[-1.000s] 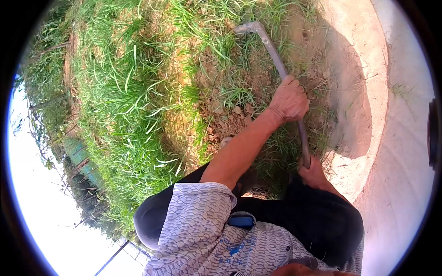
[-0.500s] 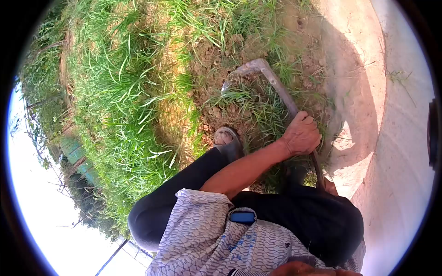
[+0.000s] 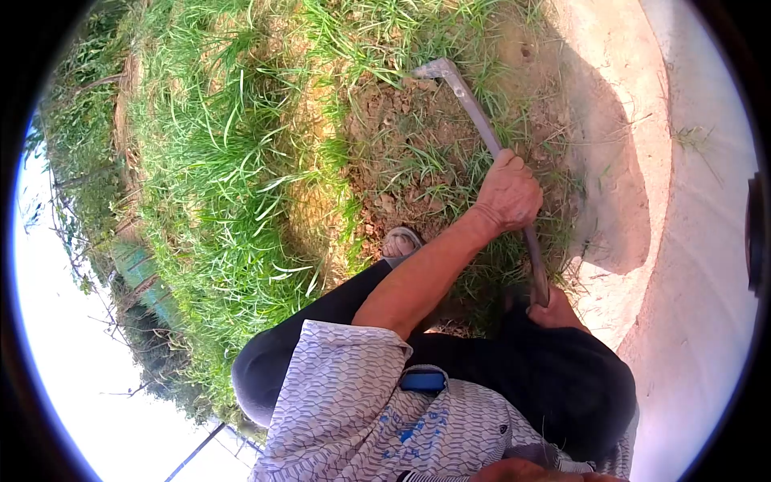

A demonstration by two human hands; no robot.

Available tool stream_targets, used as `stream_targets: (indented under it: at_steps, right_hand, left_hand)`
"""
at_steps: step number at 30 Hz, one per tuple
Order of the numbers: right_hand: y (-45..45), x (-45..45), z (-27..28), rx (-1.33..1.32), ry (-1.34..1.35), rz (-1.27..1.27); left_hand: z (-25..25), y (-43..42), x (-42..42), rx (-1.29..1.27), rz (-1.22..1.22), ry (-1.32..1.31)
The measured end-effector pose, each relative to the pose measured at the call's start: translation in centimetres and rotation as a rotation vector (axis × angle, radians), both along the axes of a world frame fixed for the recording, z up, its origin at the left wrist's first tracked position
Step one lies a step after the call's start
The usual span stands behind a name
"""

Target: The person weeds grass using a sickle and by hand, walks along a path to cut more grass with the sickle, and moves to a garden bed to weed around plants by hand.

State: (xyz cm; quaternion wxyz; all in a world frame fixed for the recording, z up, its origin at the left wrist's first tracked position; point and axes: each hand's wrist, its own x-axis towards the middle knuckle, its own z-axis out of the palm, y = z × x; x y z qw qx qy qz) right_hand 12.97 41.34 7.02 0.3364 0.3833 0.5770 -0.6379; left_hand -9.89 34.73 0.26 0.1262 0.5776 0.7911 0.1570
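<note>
My left hand [image 3: 511, 191] is closed around the middle of a hoe's handle [image 3: 480, 120], its knuckles facing up. Lower down, near my right knee, my right hand [image 3: 556, 310] grips the handle's rear end; part of that hand is hidden by the dark trouser leg. The hoe's metal head [image 3: 434, 71] lies at the far end, beside grass at the upper edge of a patch of broken brown soil [image 3: 389, 173]. Whether the blade's tip is in the ground I cannot tell. Cut or loose grass [image 3: 438, 169] lies on the soil below the head.
Tall green grass [image 3: 233, 169] fills the left side. My sandalled foot [image 3: 400, 243] rests at the soil's lower edge. To the right runs a pale strip of ground [image 3: 618, 277] beside a whitish sheet-like surface [image 3: 707, 241]. Bushes [image 3: 84, 169] stand far left.
The hoe has moved forward, away from my body, its head now higher in view. Both hands have moved with it, and more of my right hand shows past the knee.
</note>
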Motion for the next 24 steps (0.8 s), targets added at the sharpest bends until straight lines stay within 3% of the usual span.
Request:
stream_targets:
  at_steps: [16,24]
  right_hand:
    - [0.5,3.3,2.1,-0.039,-0.156,0.045]
    - [2.0,6.6,4.0,0.033,-0.151,-0.028]
  left_hand:
    - [1.6,-0.2,2.5,-0.033,-0.047,-0.014]
    - [3.3,0.8,4.6,0.172,-0.037,-0.06]
